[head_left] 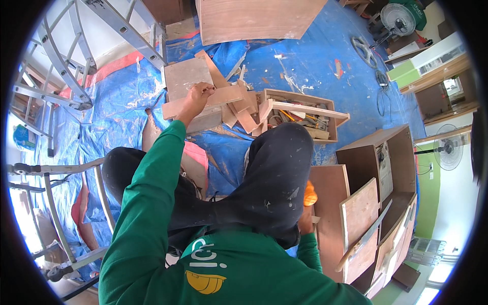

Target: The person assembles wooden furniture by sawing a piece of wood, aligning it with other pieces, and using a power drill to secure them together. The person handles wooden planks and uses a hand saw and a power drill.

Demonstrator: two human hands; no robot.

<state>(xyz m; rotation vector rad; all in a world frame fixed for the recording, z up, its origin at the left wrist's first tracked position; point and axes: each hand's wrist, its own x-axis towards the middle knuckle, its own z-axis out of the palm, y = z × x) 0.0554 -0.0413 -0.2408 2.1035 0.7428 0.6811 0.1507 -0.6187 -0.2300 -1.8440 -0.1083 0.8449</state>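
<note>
I squat on a blue tarpaulin (117,107), in a green long-sleeved shirt and black trousers. My left hand (197,95) reaches forward onto a pile of plywood offcuts (239,109), its fingers curled over the edge of a long plywood strip (223,97) that lies on a square board (184,76). Low at the right, my right hand (306,219) is mostly hidden behind my knee, against the side of a brown cabinet panel (330,203). An orange thing (310,195) shows just above it; I cannot see the grip.
An open wooden box (333,109) with tools lies right of the offcuts. A partly built plywood cabinet (378,168) lies at the right. An aluminium ladder (66,66) is at the far left, a metal frame (53,213) beside me, a large board (254,20) ahead, and fans (397,19) at the right.
</note>
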